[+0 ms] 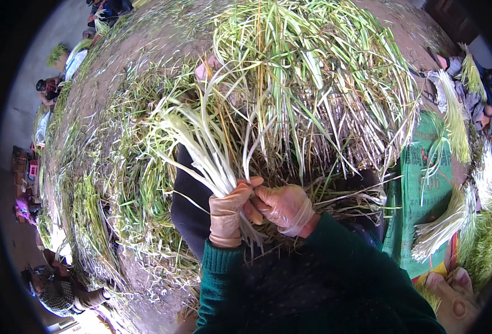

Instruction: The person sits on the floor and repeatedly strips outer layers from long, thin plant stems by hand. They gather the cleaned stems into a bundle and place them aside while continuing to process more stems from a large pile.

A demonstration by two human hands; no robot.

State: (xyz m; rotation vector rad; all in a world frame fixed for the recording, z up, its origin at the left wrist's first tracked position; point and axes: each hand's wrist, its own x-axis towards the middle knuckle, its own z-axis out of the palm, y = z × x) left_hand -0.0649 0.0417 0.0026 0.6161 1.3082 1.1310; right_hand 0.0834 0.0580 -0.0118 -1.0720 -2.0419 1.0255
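Note:
In my left hand (231, 208), gloved in tan, is a fan of cleaned white stalks (202, 154) with pale leafy tops, pointing up and left; their lower ends hang below the fist. My right hand (283, 206), in a thin translucent glove, meets the left fingertips. Its thumb and fingers pinch a thin pale stalk (247, 156) near its base; the exact grip is partly hidden. Just beyond both hands rises a large heap of uncleaned, chive-like green stalks (313, 71), with brownish lower ends. Loose stalks (350, 202) lie beside my right wrist, over dark cloth.
A green woven sack (425, 200) bearing writing lies at the right, with a bundle of pale stalks (440, 227) on it. Leaf litter (141, 175) covers the ground at left. People sit around, one in a checked top (58, 294) at lower left.

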